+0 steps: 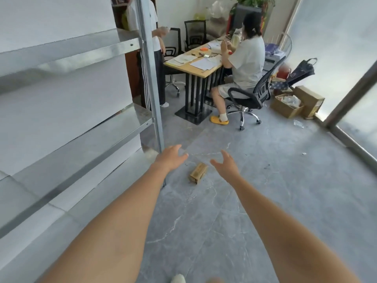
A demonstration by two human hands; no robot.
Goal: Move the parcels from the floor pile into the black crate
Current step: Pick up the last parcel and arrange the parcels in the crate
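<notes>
- Reaching forward, your left hand [170, 159] and right hand [225, 166] are spread open, holding nothing.
- Open carton [286, 106] by window: crumpled packaging inside.
- Parcel [198, 173] on floor [265, 201]: long axis pointing away, slightly rightward.

Both bare arms extended forward. Left hand [171, 158] and right hand [225, 165] spread-fingered, holding nothing, flanking a small brown cardboard parcel [198, 173] lying on the grey marbled tile floor [275, 201]. Galvanised metal shelving rack [81, 111] at left.
</notes>
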